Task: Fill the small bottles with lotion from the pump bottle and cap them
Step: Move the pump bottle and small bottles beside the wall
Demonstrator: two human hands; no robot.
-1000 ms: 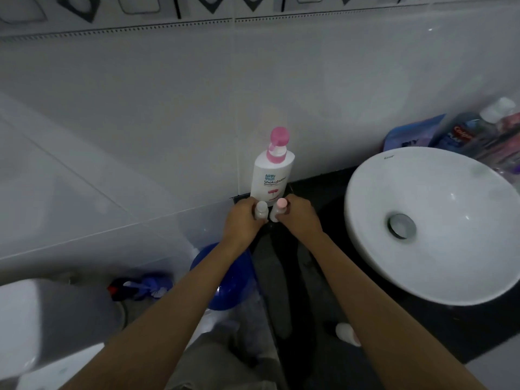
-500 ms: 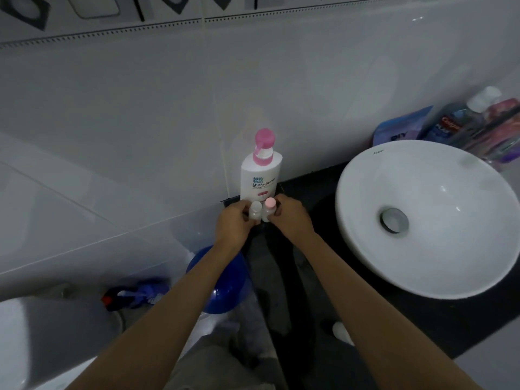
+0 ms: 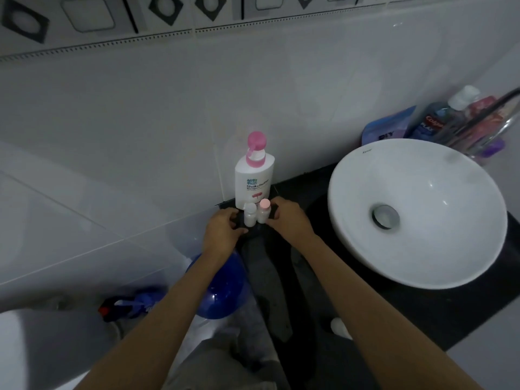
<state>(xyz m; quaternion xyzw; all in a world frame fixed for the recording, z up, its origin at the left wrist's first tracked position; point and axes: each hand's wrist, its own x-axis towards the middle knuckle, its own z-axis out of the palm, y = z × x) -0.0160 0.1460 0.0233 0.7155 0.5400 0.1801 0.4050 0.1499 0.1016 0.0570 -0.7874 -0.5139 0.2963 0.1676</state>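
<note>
A white pump bottle (image 3: pixel 254 180) with a pink pump head stands upright against the wall tiles at the left end of the black counter (image 3: pixel 315 190). Two small white bottles stand upright side by side just in front of it: one with a white cap (image 3: pixel 250 215), one with a pink cap (image 3: pixel 264 211). My left hand (image 3: pixel 222 233) sits just left of the white-capped bottle, fingers curled, with a dark gap between them. My right hand (image 3: pixel 289 218) is just right of the pink-capped bottle, fingertips close to it, holding nothing.
A white round basin (image 3: pixel 416 212) fills the counter's right side. Behind it stand a blue pouch (image 3: pixel 388 130) and mouthwash bottles in a rack (image 3: pixel 461 119). Below the counter's left end are a blue bucket (image 3: pixel 222 288) and a blue spray bottle (image 3: pixel 132 304) on the floor.
Both hands have let go of the two small bottles and drawn slightly apart; the bottles now stand free on the counter. The view has tilted up a little.
</note>
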